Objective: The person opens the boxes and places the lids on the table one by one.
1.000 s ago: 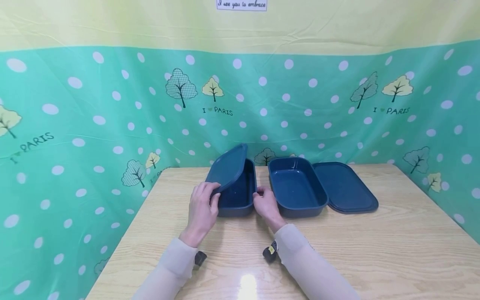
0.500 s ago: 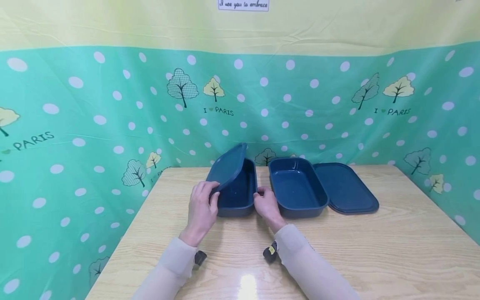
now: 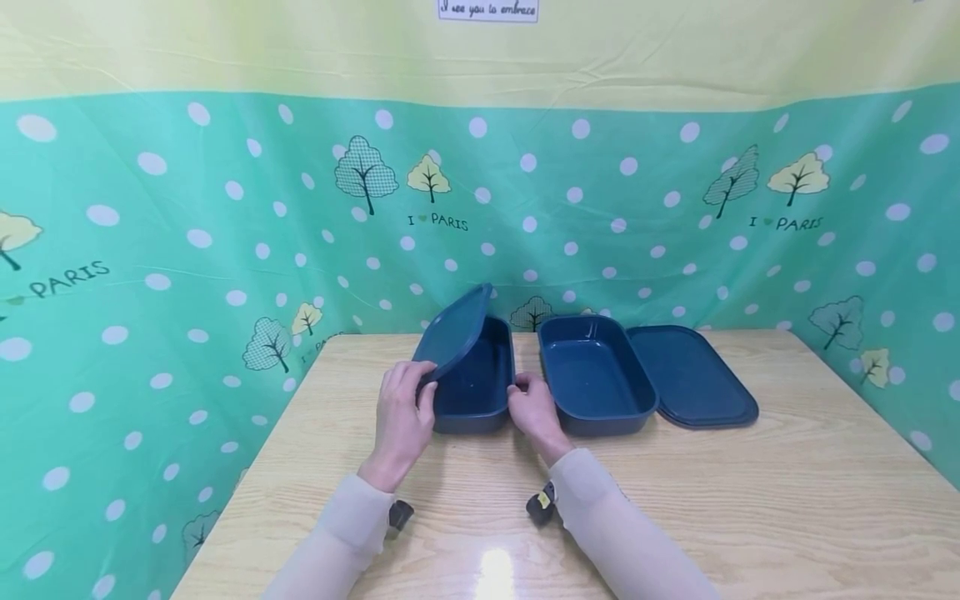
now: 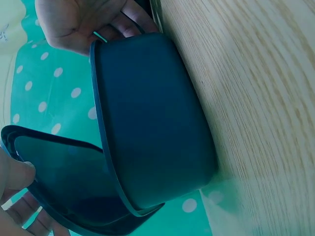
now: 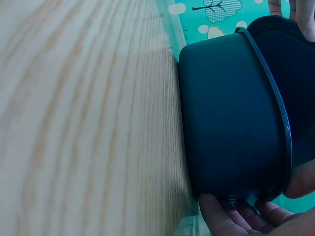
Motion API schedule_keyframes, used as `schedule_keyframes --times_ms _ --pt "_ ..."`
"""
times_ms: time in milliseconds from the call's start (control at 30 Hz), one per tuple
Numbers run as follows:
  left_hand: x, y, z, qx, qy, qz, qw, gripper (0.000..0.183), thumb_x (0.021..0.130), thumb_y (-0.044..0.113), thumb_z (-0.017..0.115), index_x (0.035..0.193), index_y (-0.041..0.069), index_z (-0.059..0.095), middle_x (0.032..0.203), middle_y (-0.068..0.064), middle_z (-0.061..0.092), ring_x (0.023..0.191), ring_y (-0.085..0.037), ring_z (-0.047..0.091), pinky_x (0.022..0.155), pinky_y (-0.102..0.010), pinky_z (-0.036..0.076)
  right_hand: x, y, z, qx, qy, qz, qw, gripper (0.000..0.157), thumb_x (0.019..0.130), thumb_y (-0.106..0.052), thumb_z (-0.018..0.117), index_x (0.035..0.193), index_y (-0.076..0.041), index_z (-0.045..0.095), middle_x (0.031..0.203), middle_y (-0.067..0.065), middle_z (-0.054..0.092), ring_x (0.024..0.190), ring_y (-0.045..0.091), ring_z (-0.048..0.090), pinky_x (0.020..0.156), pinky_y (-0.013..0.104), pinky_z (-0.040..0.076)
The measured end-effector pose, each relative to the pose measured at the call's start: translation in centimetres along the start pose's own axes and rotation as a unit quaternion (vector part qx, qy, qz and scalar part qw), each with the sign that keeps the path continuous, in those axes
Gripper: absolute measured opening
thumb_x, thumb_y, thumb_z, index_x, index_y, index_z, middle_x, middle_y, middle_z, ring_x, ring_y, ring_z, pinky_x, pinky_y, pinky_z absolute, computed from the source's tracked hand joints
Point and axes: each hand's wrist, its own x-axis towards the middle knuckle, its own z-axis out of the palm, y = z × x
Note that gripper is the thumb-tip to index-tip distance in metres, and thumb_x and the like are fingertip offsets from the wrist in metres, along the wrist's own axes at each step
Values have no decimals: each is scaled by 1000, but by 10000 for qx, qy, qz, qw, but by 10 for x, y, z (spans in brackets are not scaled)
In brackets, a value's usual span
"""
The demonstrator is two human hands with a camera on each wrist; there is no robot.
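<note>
In the head view, my left hand (image 3: 400,417) pinches the near left edge of a dark blue lid (image 3: 454,330). The lid slants up over the left part of a dark blue rectangular food container (image 3: 471,424), leaving its right part uncovered. My right hand (image 3: 534,410) grips that container's right side; the right wrist view shows fingers (image 5: 221,219) along its outer wall and the thumb (image 5: 301,180) at the rim. From the left wrist view, the lid (image 4: 64,172) is apart from the rim on my left hand's side. The container stands upright on the table.
A second, uncovered dark blue container (image 3: 611,426) stands just right of my right hand. Its matching lid (image 3: 693,375) lies flat beside it, touching or nearly so. A green dotted cloth (image 3: 525,225) hangs behind and at both sides of the wooden table (image 3: 750,500).
The lid has tipped up very slightly, its far edge a little higher, and my left hand has risen a touch with it. My right hand and both containers have stayed put.
</note>
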Motion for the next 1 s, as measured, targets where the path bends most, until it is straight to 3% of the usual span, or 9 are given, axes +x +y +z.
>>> schedule_keyframes --times_ms 1000 --pt "2 -3 -3 -200 365 -172 9990 24 84 -6 64 108 0 63 100 -13 60 94 -29 53 80 -38 45 -2 -2 -1 -20 -32 33 10000 35 96 -14 49 127 2 53 123 18 56 115 30 52 96 45 42"
